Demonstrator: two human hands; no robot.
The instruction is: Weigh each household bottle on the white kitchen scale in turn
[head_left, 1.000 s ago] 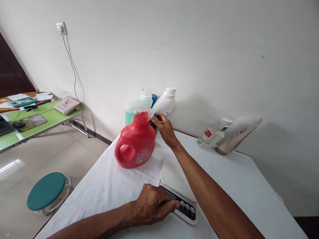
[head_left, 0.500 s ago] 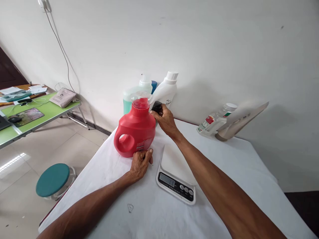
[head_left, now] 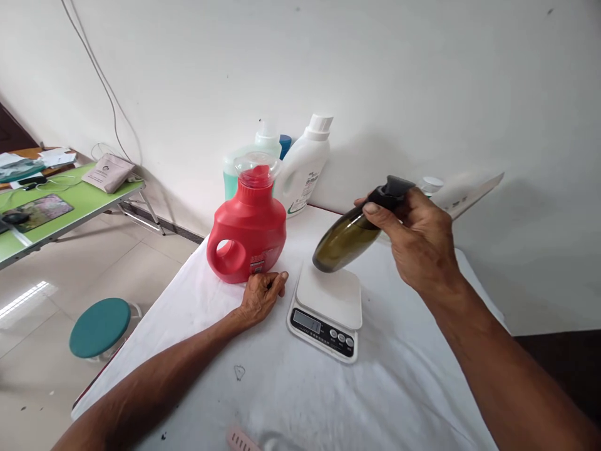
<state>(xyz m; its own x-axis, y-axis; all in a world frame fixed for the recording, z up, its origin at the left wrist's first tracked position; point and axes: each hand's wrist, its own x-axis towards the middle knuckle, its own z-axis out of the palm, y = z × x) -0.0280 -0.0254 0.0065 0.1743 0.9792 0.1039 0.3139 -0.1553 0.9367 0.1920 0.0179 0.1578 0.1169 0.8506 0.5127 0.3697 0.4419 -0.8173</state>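
My right hand [head_left: 420, 235] grips an olive-green bottle [head_left: 345, 241] by its black cap and neck. The bottle slants, its base lower left over the white plate of a kitchen scale [head_left: 323, 319]; whether base and plate touch I cannot tell. Loosely fisted, my left hand [head_left: 263, 295] rests on the white cloth, close by the lower front of a red detergent jug [head_left: 246, 235]. I see nothing in its curled fingers. The jug stands upright with a clear cap on top. Digits on the scale's display are too faint to read.
Behind the jug stand a white bottle [head_left: 307, 166] and a pale green bottle [head_left: 230, 181]. My right hand mostly hides a white-capped bottle [head_left: 431, 185] and a pale pouch [head_left: 479, 194]. A pink strap [head_left: 241, 440] lies at the near edge. A teal stool [head_left: 100, 327] is left.
My right hand has brought the olive-green bottle out from behind the red jug, rightward and nearer, over the scale. My left hand stays by the jug. The view has shifted slightly.
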